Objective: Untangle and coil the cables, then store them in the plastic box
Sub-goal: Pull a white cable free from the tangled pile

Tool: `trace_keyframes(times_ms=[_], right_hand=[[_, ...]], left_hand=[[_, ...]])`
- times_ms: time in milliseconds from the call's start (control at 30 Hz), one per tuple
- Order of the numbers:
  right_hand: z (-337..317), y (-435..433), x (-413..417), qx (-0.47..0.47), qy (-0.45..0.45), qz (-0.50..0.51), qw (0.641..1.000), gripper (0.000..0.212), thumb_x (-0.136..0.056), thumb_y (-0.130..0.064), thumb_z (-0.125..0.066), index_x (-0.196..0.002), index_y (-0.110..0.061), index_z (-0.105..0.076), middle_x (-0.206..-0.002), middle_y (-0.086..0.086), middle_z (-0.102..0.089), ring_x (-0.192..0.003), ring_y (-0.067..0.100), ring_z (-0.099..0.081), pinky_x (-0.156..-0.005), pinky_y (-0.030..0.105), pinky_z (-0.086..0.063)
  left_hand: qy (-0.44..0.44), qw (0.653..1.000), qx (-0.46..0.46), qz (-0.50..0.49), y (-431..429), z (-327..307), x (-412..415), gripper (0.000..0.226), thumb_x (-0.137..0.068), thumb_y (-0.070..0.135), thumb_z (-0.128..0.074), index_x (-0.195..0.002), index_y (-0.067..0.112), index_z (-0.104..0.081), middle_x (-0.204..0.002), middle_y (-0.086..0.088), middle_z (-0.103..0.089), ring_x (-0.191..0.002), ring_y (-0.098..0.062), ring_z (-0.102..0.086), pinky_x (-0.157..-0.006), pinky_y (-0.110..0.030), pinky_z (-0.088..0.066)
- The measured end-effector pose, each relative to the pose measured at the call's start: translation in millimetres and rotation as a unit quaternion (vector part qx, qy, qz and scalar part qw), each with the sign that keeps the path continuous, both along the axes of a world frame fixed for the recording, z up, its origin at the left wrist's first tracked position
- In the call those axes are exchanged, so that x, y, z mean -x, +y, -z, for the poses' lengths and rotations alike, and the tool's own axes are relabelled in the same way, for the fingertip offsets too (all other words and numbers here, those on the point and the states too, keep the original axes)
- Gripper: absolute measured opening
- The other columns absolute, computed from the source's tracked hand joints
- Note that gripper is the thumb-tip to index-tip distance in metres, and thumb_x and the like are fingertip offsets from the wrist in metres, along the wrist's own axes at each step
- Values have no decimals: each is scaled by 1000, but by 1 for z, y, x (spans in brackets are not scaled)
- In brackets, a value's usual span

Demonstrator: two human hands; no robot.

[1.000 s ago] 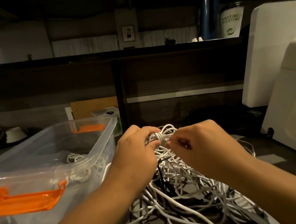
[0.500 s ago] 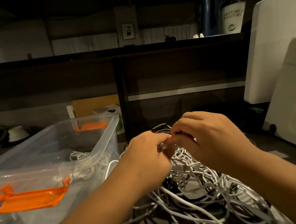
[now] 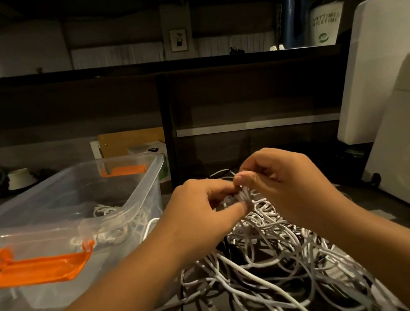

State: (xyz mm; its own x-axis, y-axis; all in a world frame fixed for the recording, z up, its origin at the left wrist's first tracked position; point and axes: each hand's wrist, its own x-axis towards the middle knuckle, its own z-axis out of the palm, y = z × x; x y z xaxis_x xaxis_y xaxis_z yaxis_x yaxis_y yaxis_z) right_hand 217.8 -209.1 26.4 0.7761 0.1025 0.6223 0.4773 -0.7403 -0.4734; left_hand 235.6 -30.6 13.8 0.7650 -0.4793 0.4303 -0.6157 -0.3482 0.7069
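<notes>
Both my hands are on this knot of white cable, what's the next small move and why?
Probably tease one loop out of the knot with the right hand while the left hand pins it. Both hands pinch it above the pile, which looks tangled, so nothing seems ready for the box yet.

From where I stand, the left hand (image 3: 200, 204) and right hand (image 3: 289, 180) are bare, the left forearm (image 3: 107, 296) and right forearm (image 3: 392, 242) uncovered too; thumbnails look short.

Left hand (image 3: 200, 205) and right hand (image 3: 285, 178) meet, fingertips pinching.
</notes>
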Motion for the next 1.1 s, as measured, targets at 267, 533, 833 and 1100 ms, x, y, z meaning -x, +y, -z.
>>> trace_keyframes(times_ms=[267,533,833,1100], right_hand=[[2,-2,2,9,-133,37,990,44,-81,-63,-53,-89,-29,-78,-88,-16,-61,-82,8,-61,-66,32,-54],[6,7,6,-125,-2,-23,992,5,-87,-25,-77,-92,-26,-78,-76,-13,-74,-72,4,-69,-64,19,-52],[6,14,7,-372,211,-63,902,25,-94,-26,-70,-85,-5,-78,-74,5,-72,-65,13,-63,-56,26,-47],[10,15,5,-353,180,-33,917,35,-95,-35,-67,-86,-2,-74,-66,5,-65,-61,16,-57,-57,29,-47]], left_hand=[[101,983,140,-66,-4,4,-8,4,-88,16,-74,-89,17,-78,-80,-4,-77,-66,-14,-73,-58,-20,-54],[122,959,239,-90,-4,6,-17,4,-86,13,-78,-88,9,-78,-73,-12,-75,-61,-14,-66,-58,-24,-54],[112,958,249,-86,-7,9,-10,19,-84,17,-79,-101,10,-75,-83,-6,-78,-73,-21,-75,-66,-27,-60],[14,982,160,-96,-5,8,-8,19,-80,24,-83,-98,23,-76,-82,4,-77,-77,-14,-73,-74,-43,-62]])
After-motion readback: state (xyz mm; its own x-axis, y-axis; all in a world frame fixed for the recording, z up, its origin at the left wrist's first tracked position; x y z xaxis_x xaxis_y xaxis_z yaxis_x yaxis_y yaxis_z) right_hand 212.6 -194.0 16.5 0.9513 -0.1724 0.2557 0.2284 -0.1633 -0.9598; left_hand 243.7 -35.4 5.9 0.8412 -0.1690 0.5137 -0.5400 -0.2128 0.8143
